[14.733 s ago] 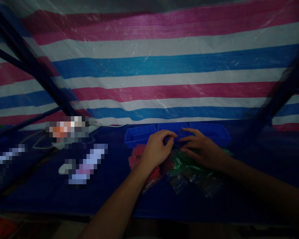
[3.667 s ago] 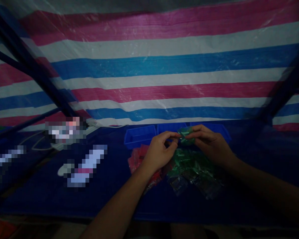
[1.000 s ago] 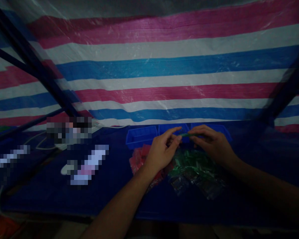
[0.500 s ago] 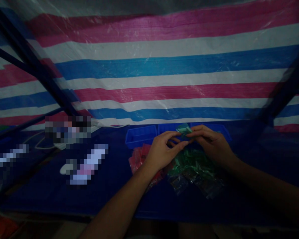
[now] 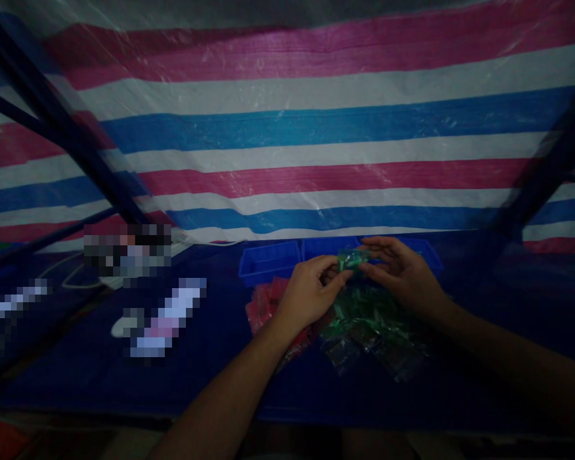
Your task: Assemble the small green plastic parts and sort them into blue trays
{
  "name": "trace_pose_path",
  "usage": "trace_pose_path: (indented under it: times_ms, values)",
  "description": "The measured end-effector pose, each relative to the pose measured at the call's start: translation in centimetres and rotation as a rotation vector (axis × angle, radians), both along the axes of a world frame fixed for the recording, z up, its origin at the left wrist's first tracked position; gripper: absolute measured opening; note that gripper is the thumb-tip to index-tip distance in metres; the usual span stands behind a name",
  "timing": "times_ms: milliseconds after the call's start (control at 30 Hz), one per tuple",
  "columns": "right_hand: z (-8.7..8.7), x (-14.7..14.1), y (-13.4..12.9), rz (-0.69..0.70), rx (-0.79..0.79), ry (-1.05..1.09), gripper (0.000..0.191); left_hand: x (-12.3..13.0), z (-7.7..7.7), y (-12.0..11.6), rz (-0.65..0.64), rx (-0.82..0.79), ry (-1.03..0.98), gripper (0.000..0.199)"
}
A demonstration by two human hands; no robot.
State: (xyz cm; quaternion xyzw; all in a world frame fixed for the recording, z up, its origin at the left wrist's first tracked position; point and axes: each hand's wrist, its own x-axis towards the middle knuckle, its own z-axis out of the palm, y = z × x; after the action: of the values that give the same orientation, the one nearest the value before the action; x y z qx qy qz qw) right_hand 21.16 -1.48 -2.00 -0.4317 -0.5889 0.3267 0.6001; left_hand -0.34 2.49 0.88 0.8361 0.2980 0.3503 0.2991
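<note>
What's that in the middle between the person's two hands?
In the head view, a small green plastic packet sits between the left hand and the right hand, at their fingertips.

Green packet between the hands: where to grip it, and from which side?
I'd pinch the green packet by its far edge, from above: the left hand is at its left side, the right hand at its right; that edge looks mostly clear.
</note>
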Motion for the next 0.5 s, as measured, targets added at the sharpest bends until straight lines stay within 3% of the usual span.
trace_pose_path:
  times_ms: [167,400,500]
  values:
    - [0.07,0.18,-0.01,0.027,-0.079,-0.011,0.040,0.17,-0.49,-0.07,-0.064,-0.124,-0.087,0.023]
    - [-0.28,0.49,0.36,0.034,-0.013,-0.039,0.021,-0.07,-0.22,0.67,0.045,0.109,-0.168,0.017]
    - [-0.42,0.97,0.75,0.026,0.083,-0.119,0.013,-0.29,-0.22,0.81,0.037,0.072,-0.169,0.020]
